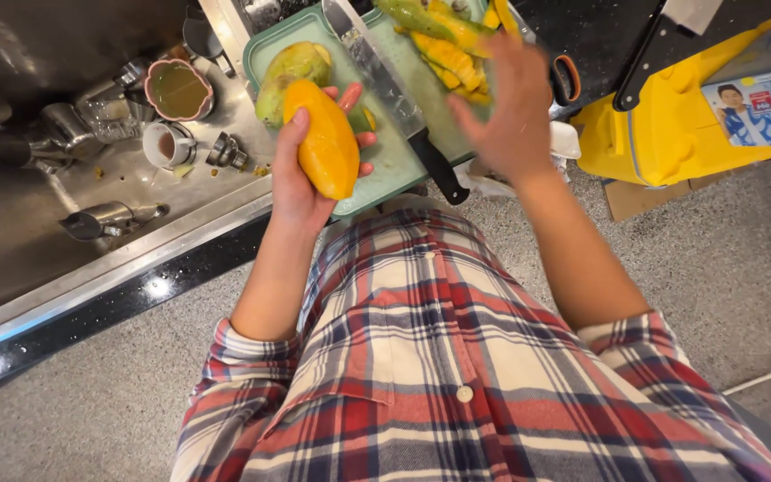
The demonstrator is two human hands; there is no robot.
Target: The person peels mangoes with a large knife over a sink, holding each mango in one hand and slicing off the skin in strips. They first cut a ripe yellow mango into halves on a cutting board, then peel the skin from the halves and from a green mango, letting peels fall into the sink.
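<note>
The peeled, bright orange-yellow mango (pixel 325 143) sits in the grip of the left hand (pixel 301 174), fingers wrapped round its far side and thumb along the near side, held just above the near edge of the pale green plastic cutting board (pixel 385 156). The right hand (pixel 510 112) hovers over the board's right part with its grip released, fingers spread and slightly blurred, holding nothing.

On the board, just behind the held fruit, lies an unpeeled green-yellow mango (pixel 286 71). A large steel knife with a black handle (pixel 394 98) lies diagonally across the board, its handle pointing toward the person. At the board's far right edge is a heap of yellow-green mango peel strips (pixel 443 45).

The board rests on a dark speckled tabletop (pixel 609 36). To the left is a stainless steel sink (pixel 64 232) holding a pink-rimmed bowl of murky liquid (pixel 178 89), a white cup (pixel 167 145) and metal cups. To the right stands a yellow plastic container (pixel 671 125). The person wears a red, white and blue plaid shirt (pixel 439 375), above a grey speckled floor (pixel 716 259).
</note>
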